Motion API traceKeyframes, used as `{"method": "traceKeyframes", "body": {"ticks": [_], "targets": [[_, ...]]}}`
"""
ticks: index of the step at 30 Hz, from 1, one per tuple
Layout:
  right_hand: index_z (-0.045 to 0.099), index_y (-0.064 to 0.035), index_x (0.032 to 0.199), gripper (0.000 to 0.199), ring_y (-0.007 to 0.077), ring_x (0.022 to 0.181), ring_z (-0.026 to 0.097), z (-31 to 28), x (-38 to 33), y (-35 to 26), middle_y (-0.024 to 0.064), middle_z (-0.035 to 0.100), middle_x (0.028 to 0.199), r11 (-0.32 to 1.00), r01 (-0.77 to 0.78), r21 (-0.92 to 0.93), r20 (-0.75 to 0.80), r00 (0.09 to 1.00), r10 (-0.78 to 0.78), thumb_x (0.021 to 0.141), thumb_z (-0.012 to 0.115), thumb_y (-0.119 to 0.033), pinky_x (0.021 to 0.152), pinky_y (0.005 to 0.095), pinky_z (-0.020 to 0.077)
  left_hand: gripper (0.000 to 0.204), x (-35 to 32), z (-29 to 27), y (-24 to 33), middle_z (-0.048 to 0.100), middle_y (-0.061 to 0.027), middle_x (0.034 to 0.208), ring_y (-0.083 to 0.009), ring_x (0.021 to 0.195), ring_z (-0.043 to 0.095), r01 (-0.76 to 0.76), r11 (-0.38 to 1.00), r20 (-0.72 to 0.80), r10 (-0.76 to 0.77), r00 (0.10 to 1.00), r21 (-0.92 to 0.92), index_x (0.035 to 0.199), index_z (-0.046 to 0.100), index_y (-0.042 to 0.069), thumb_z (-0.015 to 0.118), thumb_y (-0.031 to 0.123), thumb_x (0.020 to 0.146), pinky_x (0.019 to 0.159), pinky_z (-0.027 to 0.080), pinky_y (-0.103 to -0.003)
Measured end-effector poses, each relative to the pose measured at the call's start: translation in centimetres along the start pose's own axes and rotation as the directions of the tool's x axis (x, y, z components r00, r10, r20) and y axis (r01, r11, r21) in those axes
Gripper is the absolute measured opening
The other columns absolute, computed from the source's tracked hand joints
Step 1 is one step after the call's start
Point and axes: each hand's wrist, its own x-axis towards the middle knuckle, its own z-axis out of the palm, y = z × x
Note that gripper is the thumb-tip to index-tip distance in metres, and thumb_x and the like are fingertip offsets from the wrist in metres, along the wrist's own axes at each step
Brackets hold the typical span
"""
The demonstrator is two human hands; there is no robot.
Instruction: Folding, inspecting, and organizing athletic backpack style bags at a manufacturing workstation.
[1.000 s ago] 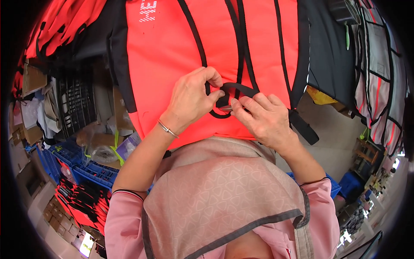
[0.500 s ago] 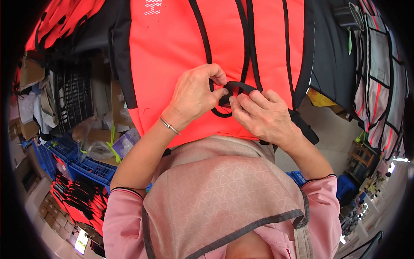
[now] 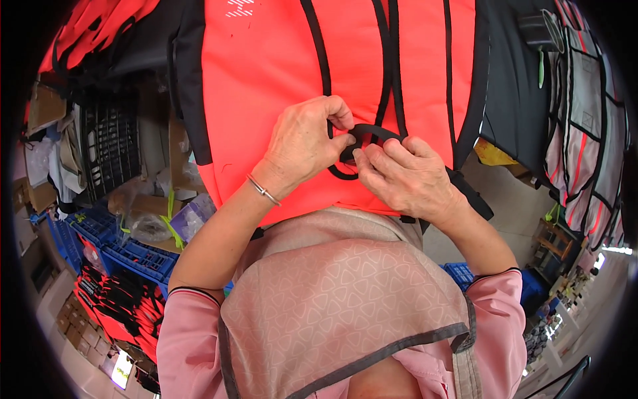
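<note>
A bright coral-red backpack [image 3: 259, 86] with black side panels lies in front of me, its near edge against my apron. Long black straps [image 3: 319, 50] run down its face. My left hand [image 3: 302, 136], thumb and index finger pinched, grips one end of a short curved black webbing strap [image 3: 377, 132]. On the other end my right hand [image 3: 409, 176] is closed, its fingers bent. Between the two hands the strap arches above the red fabric. Small black parts under the fingertips are partly hidden, and I cannot make out their shape. A loop of black cord or strap hangs below.
More red and black bags [image 3: 100, 30] lie at the far left. Blue crates [image 3: 143, 256], cartons and plastic wrap stand on the left. Black cloth [image 3: 515, 86] drapes on the right, beside hanging grey bags [image 3: 588, 126] and a dark cylinder [image 3: 539, 32].
Both hands keep nearly the same hold on the strap. The backpack sits slightly farther right and higher in the view.
</note>
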Motion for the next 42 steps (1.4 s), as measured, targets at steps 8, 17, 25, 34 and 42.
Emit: {"method": "traceKeyframes", "body": {"ticks": [8, 17, 25, 34, 42], "targets": [[0.062, -0.0091, 0.08, 0.012, 0.0146, 0.085, 0.053, -0.1, 0.9, 0.8, -0.0007, 0.056, 0.078, 0.975, 0.206, -0.078, 0.034, 0.978, -0.204, 0.073, 0.062, -0.019, 0.067, 0.0272, 0.0383, 0.022, 0.2, 0.3, -0.1, 0.07, -0.0099, 0.083, -0.0235, 0.08, 0.07, -0.028, 1.0, -0.025, 0.028, 0.999, -0.001, 0.082, 0.061, 0.001, 0.078, 0.0, 0.068, 0.07, 0.055, -0.036], [0.059, -0.0098, 0.073, 0.011, 0.0143, 0.078, 0.049, 0.2, 2.8, 1.5, -0.0008, 0.054, 0.074, 0.906, 0.422, -0.02, 0.231, 0.884, -0.406, 0.072, 0.062, -0.02, 0.065, 0.0273, 0.038, 0.021, 0.5, 0.9, -1.3, 0.068, -0.0087, 0.08, -0.017, 0.069, 0.061, -0.072, 0.997, -0.066, 0.07, 0.995, -0.037, 0.083, 0.062, 0.0, 0.077, 0.002, 0.068, 0.063, 0.051, -0.032], [0.061, -0.0087, 0.077, 0.011, 0.0189, 0.08, 0.057, -0.1, 1.4, 2.5, 0.0026, 0.059, 0.08, 0.956, -0.018, 0.294, 0.171, 0.985, -0.034, 0.075, 0.065, -0.018, 0.067, 0.0314, 0.0477, 0.021, 0.5, 0.2, -0.4, 0.07, -0.0104, 0.08, -0.0216, 0.08, 0.071, 0.013, 0.995, 0.0, -0.013, 1.0, -0.095, 0.083, 0.062, 0.0, 0.077, -0.004, 0.068, 0.071, 0.056, -0.033], [0.066, -0.0078, 0.105, 0.041, 0.0216, 0.072, 0.067, -1.0, -1.8, -2.5, 0.0044, 0.061, 0.087, 0.65, -0.583, 0.487, 0.222, 0.803, 0.553, 0.066, 0.078, -0.004, 0.058, 0.033, 0.0524, 0.022, 0.6, 0.1, -0.3, 0.07, -0.0077, 0.078, -0.0164, 0.078, 0.071, 0.075, 0.988, 0.037, -0.071, 0.997, -0.134, 0.082, 0.063, 0.0, 0.08, -0.003, 0.068, 0.072, 0.056, -0.03], [0.068, -0.0054, 0.093, 0.03, 0.0222, 0.066, 0.066, 3.1, -1.7, -5.5, 0.0055, 0.059, 0.076, 0.754, -0.555, 0.352, 0.081, 0.821, 0.566, 0.065, 0.074, 0.002, 0.054, 0.0324, 0.0513, 0.022, 0.6, 0.0, -0.1, 0.07, -0.0066, 0.079, -0.0145, 0.077, 0.069, 0.1, 0.986, 0.031, -0.097, 0.995, -0.133, 0.082, 0.064, 0.0, 0.08, -0.003, 0.068, 0.073, 0.056, -0.029]]}}
